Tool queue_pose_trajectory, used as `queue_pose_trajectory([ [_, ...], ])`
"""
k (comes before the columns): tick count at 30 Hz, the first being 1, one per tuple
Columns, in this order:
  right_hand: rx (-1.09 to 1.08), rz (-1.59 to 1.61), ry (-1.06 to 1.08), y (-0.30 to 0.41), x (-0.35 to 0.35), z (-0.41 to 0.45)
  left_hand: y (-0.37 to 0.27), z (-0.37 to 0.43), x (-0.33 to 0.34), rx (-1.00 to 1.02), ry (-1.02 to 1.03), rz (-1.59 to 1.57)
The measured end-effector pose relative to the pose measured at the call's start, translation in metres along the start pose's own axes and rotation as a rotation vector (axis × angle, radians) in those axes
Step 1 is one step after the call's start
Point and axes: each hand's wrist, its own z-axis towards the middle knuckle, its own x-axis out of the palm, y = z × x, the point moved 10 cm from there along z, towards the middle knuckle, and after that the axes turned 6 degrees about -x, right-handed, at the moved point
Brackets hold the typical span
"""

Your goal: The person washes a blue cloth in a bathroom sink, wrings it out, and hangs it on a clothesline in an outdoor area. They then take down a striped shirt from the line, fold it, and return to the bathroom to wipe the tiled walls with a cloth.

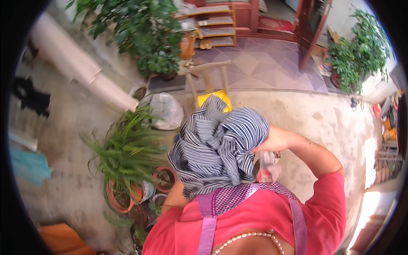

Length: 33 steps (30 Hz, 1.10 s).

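A bunched striped cloth [204, 153], dark blue, grey and white, is held up close in front of my chest. My right hand [274, 139] grips its right side, with the fingers partly hidden in the folds. My left forearm reaches up behind the bundle's lower left, and the cloth hides that hand. Just beyond the cloth stands a wooden chair [207, 76] with something yellow [216, 98] on its seat. Below my right forearm a whitish and red plastic bag [269, 169] partly shows.
Potted long-leaved plants [127, 153] and a filled white sack [166, 111] stand at the left. Ahead are a shoe rack [216, 21], a tiled step [255, 63] and an open door [314, 32]. Leafy potted plants flank the step. Assorted items lie along the right edge.
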Motion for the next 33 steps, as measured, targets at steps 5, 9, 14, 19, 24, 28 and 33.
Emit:
queue_pose_trajectory([
  [5,0.148,-0.034,-0.056,-0.099,-0.059,-0.031,-0.01,0.052,0.054,-0.076,0.087,0.238],
  [9,0.128,0.141,-0.324,-0.128,-0.147,-0.03,-0.047,0.137,0.085,-0.052,0.104,0.683],
  [14,0.125,0.229,-0.389,-0.122,-0.295,-0.004,-0.142,0.273,0.133,0.104,-0.053,1.478],
  [19,0.026,0.374,-0.334,-0.106,-0.402,0.045,-0.22,0.296,0.356,0.678,0.667,1.042],
  [24,0.011,0.438,-0.297,-0.127,-0.502,0.07,-0.187,0.375,0.521,-0.021,1.138,0.238],
  [28,0.18,0.161,-0.548,-0.114,-0.658,0.008,-0.202,0.483,0.574,-0.227,0.943,-0.02],
  [33,-0.138,0.057,-1.075,-0.08,-0.867,-0.075,-0.253,0.58,0.62,-0.491,0.995,0.053],
])
